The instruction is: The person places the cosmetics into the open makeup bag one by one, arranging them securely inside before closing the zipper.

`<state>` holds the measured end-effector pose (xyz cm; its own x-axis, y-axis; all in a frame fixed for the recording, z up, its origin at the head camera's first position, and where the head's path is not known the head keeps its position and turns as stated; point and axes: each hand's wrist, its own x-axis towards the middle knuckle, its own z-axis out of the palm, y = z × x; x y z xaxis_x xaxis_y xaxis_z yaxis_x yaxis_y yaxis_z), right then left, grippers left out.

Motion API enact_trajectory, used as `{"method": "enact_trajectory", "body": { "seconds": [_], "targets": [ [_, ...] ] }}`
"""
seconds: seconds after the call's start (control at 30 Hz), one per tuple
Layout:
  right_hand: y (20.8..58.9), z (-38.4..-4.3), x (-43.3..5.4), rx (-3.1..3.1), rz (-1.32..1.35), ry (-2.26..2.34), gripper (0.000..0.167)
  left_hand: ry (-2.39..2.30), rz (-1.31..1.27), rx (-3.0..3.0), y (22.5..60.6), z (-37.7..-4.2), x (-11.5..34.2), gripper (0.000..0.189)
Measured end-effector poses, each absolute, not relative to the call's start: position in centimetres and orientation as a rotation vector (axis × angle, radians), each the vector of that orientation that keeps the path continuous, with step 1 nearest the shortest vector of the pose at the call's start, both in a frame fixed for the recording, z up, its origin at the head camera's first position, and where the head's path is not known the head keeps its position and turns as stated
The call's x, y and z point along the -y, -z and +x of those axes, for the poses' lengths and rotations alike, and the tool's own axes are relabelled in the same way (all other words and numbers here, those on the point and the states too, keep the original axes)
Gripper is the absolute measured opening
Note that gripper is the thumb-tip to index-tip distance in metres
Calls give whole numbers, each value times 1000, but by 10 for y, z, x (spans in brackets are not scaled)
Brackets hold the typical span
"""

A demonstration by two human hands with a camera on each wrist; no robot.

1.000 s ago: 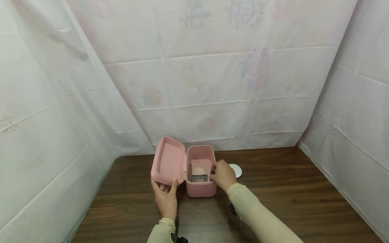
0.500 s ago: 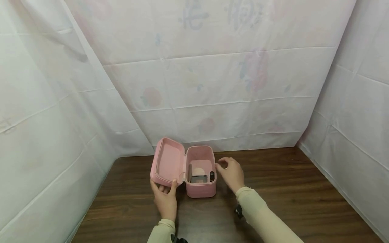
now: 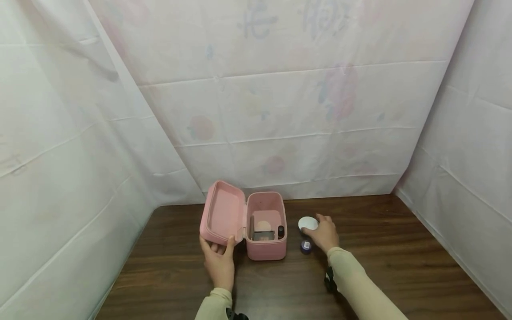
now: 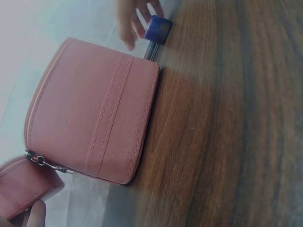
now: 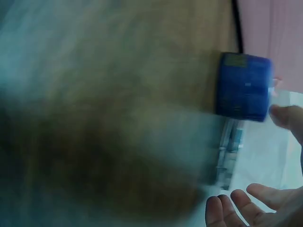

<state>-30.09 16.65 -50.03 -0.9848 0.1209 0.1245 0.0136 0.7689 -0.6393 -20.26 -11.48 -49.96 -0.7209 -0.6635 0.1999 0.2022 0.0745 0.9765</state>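
A pink zippered case (image 3: 266, 251) stands on the table with its lid (image 3: 225, 213) folded open to the left. My left hand (image 3: 220, 266) holds the lid's lower edge, thumb in front and fingers behind. Inside the case sit a black-topped cylinder (image 3: 281, 231) at the front right corner and a clear-topped box (image 3: 264, 236) beside it. To the right of the case, my right hand (image 3: 326, 234) reaches over a round container with a white top (image 3: 307, 223), thumb and fingers spread at its edge. A small dark blue jar (image 3: 306, 247) stands just in front of that container.
Also in the case are a pale round disc (image 3: 262, 226) and a dark upright strip (image 3: 252, 227) along the left wall. The dark wooden table (image 3: 384, 249) is bounded by white printed cloth (image 3: 288, 111) at the back and sides.
My right hand has let go of the black-topped cylinder at the case's corner and moved right to the white-topped container. My left hand stays on the lid.
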Motion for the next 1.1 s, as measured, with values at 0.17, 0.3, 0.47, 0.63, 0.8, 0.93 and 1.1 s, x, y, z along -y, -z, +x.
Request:
{"method": "enact_trajectory", "body": {
  "seconds": [0.17,0.3,0.47,0.63,0.8,0.93,1.1],
  "targets": [
    [508,-304,-167,2861,-113,-951,88,1723,477,1712,498,-201,113,96],
    [511,-306,-168,2878,-114,-936,88,1730,483,1718,498,-200,112,96],
    [510,-308,-167,2884,-108,-926,84,1736,484,1718,499,-203,113,96],
    [510,-310,-167,2879,-93,-929,81,1727,482,1718,499,-204,114,94],
    [511,-312,-167,2869,-73,-931,79,1719,466,1707,498,-204,114,95],
    [513,-313,-169,2862,-68,-946,78,1721,461,1707,498,-204,113,96],
    [516,-315,-168,2850,-66,-984,77,1728,466,1709,499,-204,114,96]
  ]
}}
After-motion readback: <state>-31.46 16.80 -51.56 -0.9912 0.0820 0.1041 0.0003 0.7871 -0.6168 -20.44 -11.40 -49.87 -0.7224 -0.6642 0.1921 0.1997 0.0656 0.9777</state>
